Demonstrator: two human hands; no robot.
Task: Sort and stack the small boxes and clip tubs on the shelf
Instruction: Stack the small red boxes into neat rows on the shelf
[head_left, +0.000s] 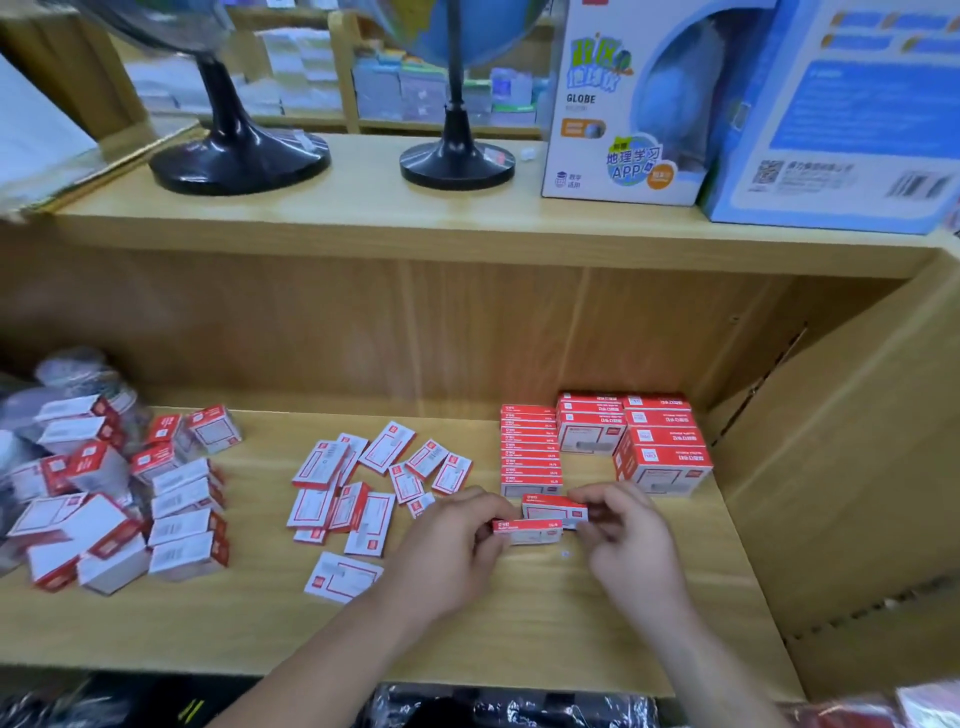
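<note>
My left hand (457, 535) and my right hand (623, 525) pinch the two ends of a small red and white staple box (530, 531) just above the wooden shelf board (519, 623). A second like box (553, 508) lies right behind it, touching my right fingers. Behind them stands a neat column of thin red boxes (530, 449), with stacks of bigger red boxes (657, 441) to its right. Loose small boxes (358, 483) lie scattered mid-shelf. A jumbled heap of larger white and red boxes (119, 493) sits at the left, with clear clip tubs (78, 374) behind.
Above, the shelf top carries two black globe stands (239, 156) (457, 161) and two globe cartons (628, 104) (841, 114). A wooden side wall (841, 447) closes the shelf on the right. Dark bagged goods (493, 706) lie below the front edge.
</note>
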